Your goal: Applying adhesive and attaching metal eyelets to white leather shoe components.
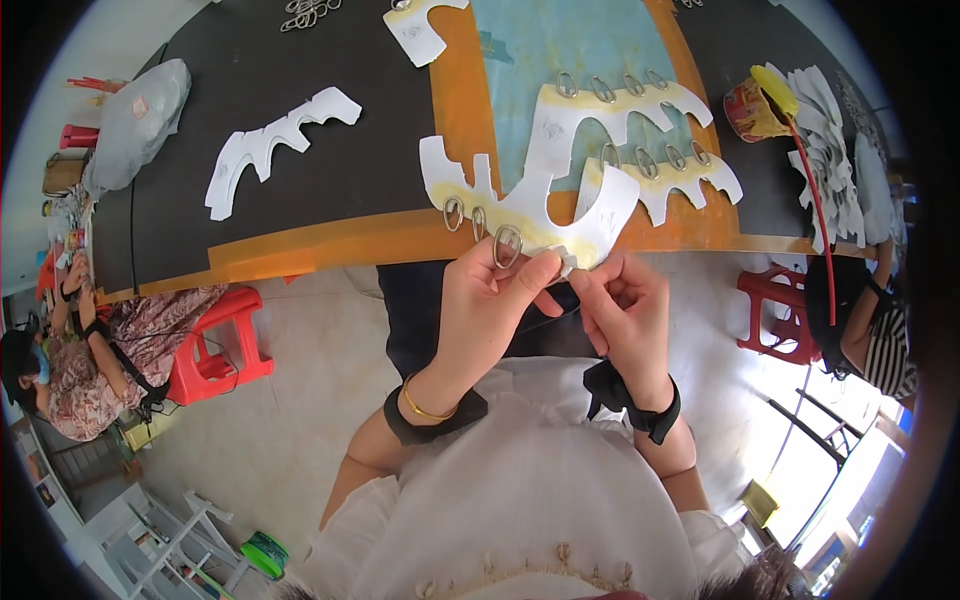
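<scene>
A white sandal-upper piece [520,205], with a yellowish band of glue along its edge, lies between my hands at the table's front edge. Oval metal buckles [508,247] sit along its left part. My left hand [485,305] pinches its near edge, just beside the rightmost buckle. Close by, my right hand [628,305] has its thumb and fingers closed on the same edge, where a small white strap end [567,260] is folded over. The fingertips partly hide that fold. Two similar pieces with buckles lie just beyond, one of them a curved white piece [660,105].
A white cut piece [285,140] lies on the dark table at left. A glue tin [752,110] with a yellow brush [775,90] and a pile of white strips [825,140] are at right. Spare buckles [310,12] lie at the back. People sit at both sides near red stools [225,345].
</scene>
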A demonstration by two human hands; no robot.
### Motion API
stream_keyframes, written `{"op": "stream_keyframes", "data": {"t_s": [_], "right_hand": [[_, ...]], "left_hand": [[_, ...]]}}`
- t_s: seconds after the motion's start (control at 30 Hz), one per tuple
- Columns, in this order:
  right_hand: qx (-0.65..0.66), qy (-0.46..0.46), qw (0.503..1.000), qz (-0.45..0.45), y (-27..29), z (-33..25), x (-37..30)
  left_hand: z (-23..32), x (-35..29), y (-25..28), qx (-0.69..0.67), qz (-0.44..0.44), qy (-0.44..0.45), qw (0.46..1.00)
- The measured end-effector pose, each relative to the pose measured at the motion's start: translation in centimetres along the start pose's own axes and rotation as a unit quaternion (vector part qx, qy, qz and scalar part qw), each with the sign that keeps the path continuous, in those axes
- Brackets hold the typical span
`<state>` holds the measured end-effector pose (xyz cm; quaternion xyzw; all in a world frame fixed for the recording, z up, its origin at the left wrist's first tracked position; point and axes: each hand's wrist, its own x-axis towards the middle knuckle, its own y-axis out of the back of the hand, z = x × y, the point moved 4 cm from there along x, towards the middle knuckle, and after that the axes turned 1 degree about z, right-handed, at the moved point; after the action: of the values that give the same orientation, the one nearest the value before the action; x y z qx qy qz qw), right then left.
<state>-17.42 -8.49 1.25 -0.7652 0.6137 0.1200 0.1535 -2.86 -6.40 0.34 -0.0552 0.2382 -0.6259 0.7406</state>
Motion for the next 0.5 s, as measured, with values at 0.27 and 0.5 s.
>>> {"op": "stream_keyframes", "data": {"t_s": [0.27,0.5], "right_hand": [[0.056,0.012,0.998,0.008,-0.68,-0.15,0.33],[-0.041,0.103,0.994,0.006,-0.72,-0.03,0.30]], "left_hand": [[-0.45,0.23,0.31,-0.011,0.001,0.004,1.000],[0.08,0.28,0.34,-0.015,-0.010,0.025,1.000]]}}
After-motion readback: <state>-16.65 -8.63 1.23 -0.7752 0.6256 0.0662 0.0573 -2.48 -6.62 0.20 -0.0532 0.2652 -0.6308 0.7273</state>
